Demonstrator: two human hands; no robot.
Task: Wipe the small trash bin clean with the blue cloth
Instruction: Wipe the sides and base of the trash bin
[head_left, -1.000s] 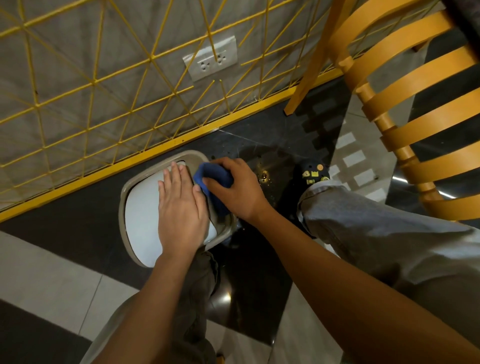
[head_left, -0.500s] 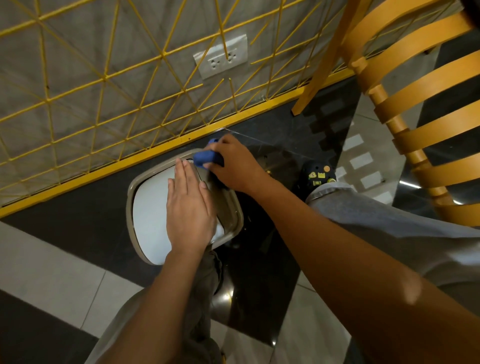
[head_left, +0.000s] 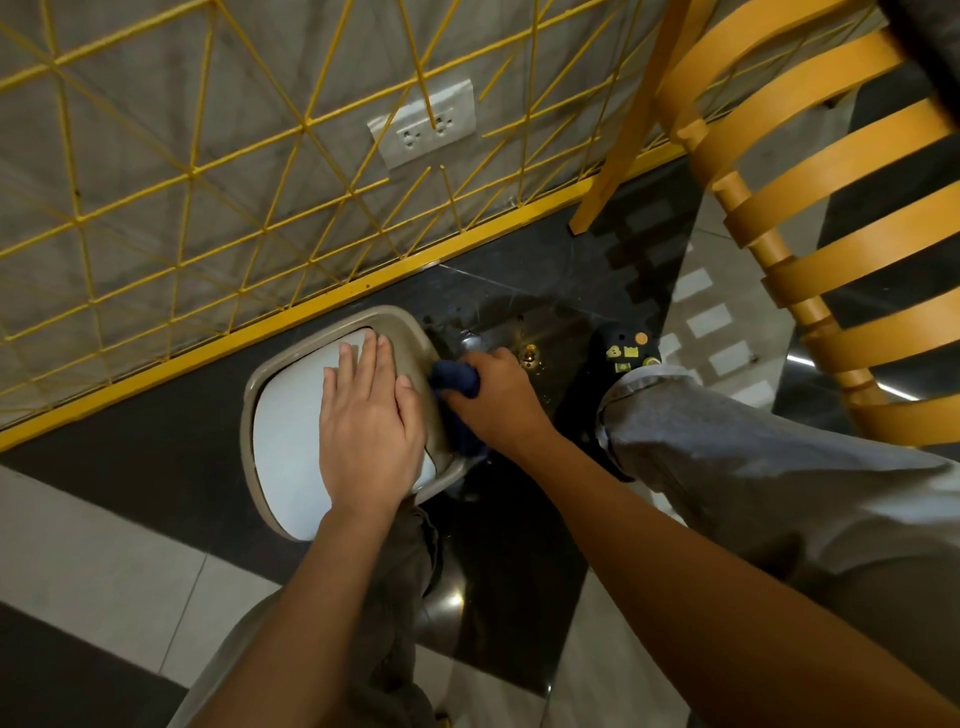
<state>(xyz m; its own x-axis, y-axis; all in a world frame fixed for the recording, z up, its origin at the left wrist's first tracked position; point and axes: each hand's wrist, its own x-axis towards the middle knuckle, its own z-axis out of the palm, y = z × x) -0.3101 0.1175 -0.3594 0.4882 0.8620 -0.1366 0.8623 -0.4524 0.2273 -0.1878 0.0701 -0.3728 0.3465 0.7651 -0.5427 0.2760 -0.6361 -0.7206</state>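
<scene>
The small trash bin (head_left: 283, 415), with a beige rim and a white lid, stands on the dark floor below me. My left hand (head_left: 366, 421) lies flat on the lid, fingers together and stretched toward the wall. My right hand (head_left: 496, 397) is closed around the bunched blue cloth (head_left: 454, 379) and presses it against the bin's right side, just outside the rim. Part of the cloth hangs down the side under my wrist.
A yellow wire fence (head_left: 249, 171) and its yellow base rail run just behind the bin, with a wall socket (head_left: 423, 130) behind it. An orange slatted wooden chair (head_left: 831, 218) stands at the right. My trouser leg and dark shoe (head_left: 626, 348) sit right of the bin.
My right hand has moved the cloth from the bin's far top rim down to its right side. The left hand stays flat on the lid.
</scene>
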